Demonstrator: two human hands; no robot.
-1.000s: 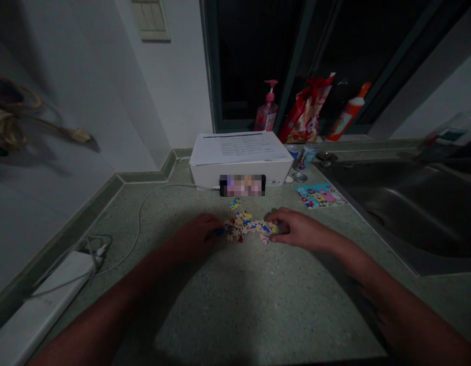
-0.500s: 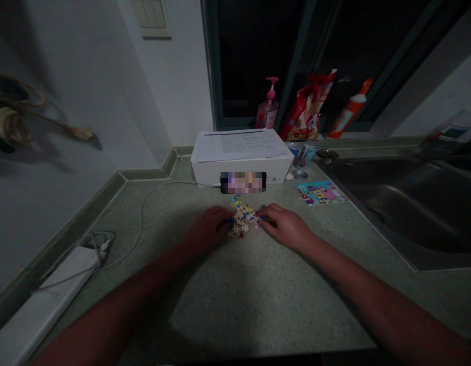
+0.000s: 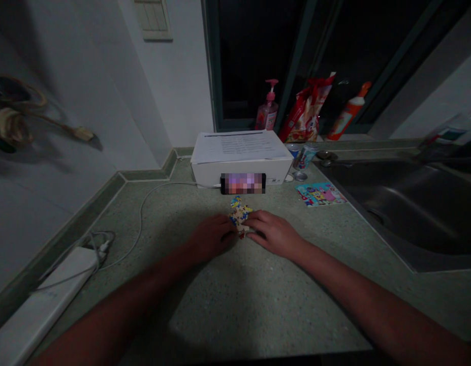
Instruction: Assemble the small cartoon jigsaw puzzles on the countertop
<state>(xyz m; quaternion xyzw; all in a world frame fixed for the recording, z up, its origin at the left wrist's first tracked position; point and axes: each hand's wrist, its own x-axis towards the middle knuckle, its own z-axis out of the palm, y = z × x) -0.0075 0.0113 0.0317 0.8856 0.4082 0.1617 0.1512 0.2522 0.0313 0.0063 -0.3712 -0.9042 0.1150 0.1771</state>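
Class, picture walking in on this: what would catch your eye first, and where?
The left hand and right hand flank a cluster of jigsaw pieces on the speckled countertop. Behind them sits a white box under printed paper, a pink pump bottle beyond it by the window.

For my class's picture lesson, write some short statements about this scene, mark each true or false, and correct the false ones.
1. The jigsaw pieces lie between the left hand and the right hand. True.
2. The left hand grips the pink pump bottle. False: the bottle stands by the window, behind the white box.
3. A printed sheet lies on top of the white box. True.
4. The cartoon card lies inside the steel sink. False: it lies on the speckled countertop beside the sink.
5. A can stands beside the white box. True.
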